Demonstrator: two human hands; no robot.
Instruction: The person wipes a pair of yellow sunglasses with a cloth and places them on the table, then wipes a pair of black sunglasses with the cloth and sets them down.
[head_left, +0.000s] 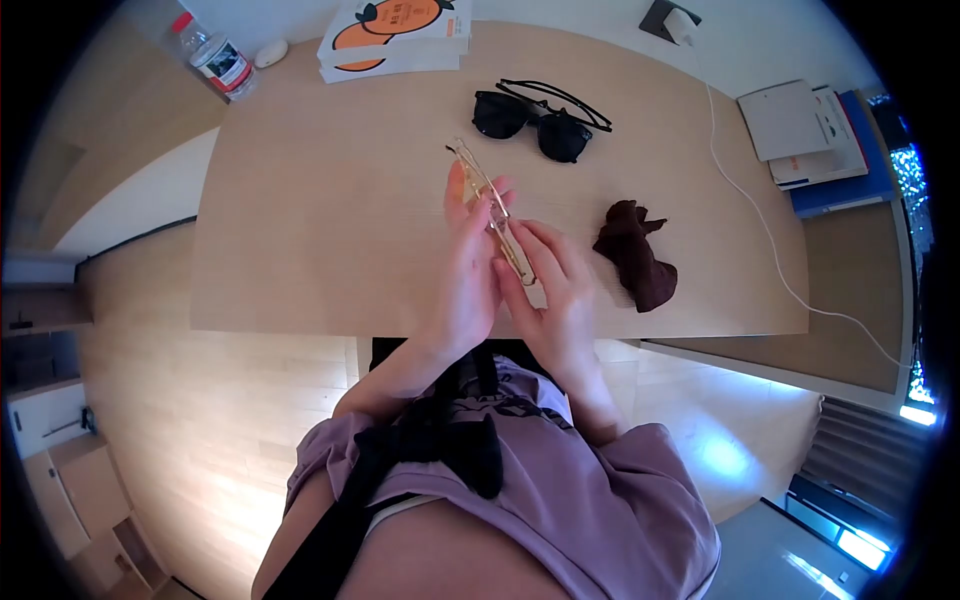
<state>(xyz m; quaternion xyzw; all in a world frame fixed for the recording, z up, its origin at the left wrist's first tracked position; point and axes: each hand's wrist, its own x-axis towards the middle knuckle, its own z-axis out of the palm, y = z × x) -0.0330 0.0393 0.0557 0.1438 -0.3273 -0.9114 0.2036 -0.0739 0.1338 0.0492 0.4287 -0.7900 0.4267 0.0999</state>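
Pale wood desk [300,230], and over its near part a person holds up a pair of clear-framed glasses [499,212]. Their left hand [470,265] cradles the frame, fingers raised about the upper part; their right hand [555,285] has the lower end between thumb and fingers, the pinch nearly closed. So the lifting looks done, I'd judge, and the handling under way; how much is left doesn't show, and the folding arms are too fine to make out. Right of the grip, apart from both hands, lies a crumpled brown cloth [640,262]. Dark sunglasses [540,122] rest beyond the grip, untouched. Farther past it and leftward sit white boxes [395,62], then a bottle [218,62].
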